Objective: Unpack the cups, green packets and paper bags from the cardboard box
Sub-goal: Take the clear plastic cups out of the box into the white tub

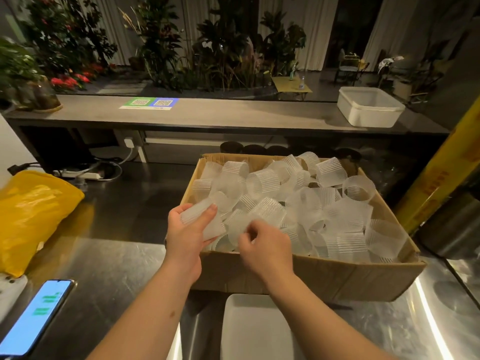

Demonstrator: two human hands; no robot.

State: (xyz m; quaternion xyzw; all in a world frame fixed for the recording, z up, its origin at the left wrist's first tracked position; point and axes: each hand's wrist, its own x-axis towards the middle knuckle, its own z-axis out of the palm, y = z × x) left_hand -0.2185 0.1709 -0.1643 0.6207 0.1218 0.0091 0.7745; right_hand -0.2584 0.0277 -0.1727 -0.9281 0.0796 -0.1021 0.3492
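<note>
An open cardboard box [324,276] sits on the steel counter, filled with several ribbed translucent plastic cups [335,211] lying loose in a heap. My left hand [187,235] grips a short stack of these cups [207,220] at the box's near left corner, thumb across its side. My right hand [265,245] is just to the right, fingers curled and pinching the rim of another cup [246,224] at the near edge of the box. No green packets or paper bags show among the cups.
A yellow plastic bag [33,211] lies at the left, a lit phone [33,318] at the near left. A white tray [257,328] sits right below the box. A white tub [368,106] stands on the far bench. A yellow roll [441,172] leans at the right.
</note>
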